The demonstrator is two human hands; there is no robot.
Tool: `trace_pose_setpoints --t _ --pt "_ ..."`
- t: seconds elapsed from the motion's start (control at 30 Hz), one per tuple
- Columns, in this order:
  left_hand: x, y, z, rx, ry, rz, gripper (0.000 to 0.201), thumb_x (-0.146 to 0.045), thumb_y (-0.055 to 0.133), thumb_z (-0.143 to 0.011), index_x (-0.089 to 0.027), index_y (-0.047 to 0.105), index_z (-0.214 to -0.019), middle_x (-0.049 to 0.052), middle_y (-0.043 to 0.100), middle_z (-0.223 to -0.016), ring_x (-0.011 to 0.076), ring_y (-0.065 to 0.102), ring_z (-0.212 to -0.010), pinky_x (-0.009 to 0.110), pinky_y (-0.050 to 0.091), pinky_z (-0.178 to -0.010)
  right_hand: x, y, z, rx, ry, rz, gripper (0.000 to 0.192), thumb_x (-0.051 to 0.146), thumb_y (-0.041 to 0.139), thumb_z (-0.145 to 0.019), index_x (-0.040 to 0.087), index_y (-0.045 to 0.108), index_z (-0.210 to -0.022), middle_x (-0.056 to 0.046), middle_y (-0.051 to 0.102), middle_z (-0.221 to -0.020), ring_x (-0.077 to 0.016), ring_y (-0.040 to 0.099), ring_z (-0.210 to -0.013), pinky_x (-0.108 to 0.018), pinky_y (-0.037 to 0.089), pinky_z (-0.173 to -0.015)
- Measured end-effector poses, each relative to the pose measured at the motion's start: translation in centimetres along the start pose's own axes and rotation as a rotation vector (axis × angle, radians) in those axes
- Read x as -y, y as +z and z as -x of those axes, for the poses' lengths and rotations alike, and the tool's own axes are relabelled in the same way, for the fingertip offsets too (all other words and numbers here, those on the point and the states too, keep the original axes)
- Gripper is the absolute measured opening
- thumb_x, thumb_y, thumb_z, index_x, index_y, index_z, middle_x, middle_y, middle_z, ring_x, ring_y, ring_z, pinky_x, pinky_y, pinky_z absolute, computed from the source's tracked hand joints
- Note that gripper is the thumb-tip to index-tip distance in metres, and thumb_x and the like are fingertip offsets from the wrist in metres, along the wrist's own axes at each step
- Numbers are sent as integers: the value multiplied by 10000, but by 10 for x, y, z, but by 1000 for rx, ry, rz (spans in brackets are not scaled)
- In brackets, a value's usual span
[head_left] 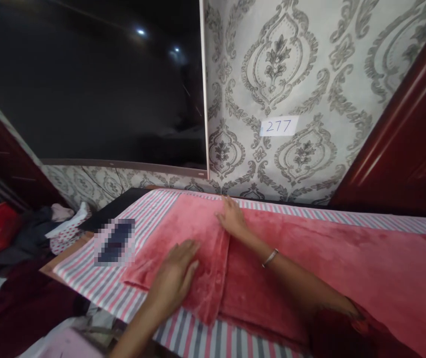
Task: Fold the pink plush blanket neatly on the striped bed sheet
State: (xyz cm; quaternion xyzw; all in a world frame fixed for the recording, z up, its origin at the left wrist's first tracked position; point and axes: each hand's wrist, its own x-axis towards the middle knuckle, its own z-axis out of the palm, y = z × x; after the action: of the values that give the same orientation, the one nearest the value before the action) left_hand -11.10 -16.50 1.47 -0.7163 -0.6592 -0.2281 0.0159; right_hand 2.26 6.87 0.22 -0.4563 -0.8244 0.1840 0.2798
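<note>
A red plush cloth (309,258) lies spread over a table covered with a pink, grey and white striped sheet (97,283). Its left end is folded over into a flap (183,233). My left hand (175,276) rests flat, palm down, on the near part of that flap. My right hand (232,217), with a thin bracelet at the wrist, presses flat on the flap's far edge near the wall. Neither hand grips anything.
A dark blurred-out object (116,242) lies on the striped sheet at left. A large dark TV screen (93,84) hangs on the patterned wall, beside a paper label "277" (279,126). Piled clothes (41,228) sit at the left, a red wooden door (414,134) at the right.
</note>
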Motion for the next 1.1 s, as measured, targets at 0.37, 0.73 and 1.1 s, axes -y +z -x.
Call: trace_pose_setpoints --t 0.37,0.73,1.1 --pt "68 31 -41 267 -397 -444 680 -527 416 -979 -255 255 -1580 109 96 -1671 360 41 -1537 649 167 -1185 23 26 78 310 -115 219 894 702 492 -894 194 272 -1597 -192 98 -1671 -431 19 -1525 -559 21 -1204" --pt "65 -17 -129 332 -393 -323 540 -394 325 -993 -224 445 -1492 127 443 -1559 272 372 -1460 586 217 -1194 33 -4 53 325 -60 105 759 579 491 -948 220 296 -1588 -172 180 -1662 -353 97 -1538 -524 69 -1209" --pt "101 49 -210 311 -440 -310 649 -507 267 -979 -227 314 -1563 111 217 -1659 329 144 -1537 684 186 -1166 -11 8 8 325 -38 168 802 626 440 -946 186 267 -1594 -135 135 -1676 -280 31 -1552 -530 40 -1218"
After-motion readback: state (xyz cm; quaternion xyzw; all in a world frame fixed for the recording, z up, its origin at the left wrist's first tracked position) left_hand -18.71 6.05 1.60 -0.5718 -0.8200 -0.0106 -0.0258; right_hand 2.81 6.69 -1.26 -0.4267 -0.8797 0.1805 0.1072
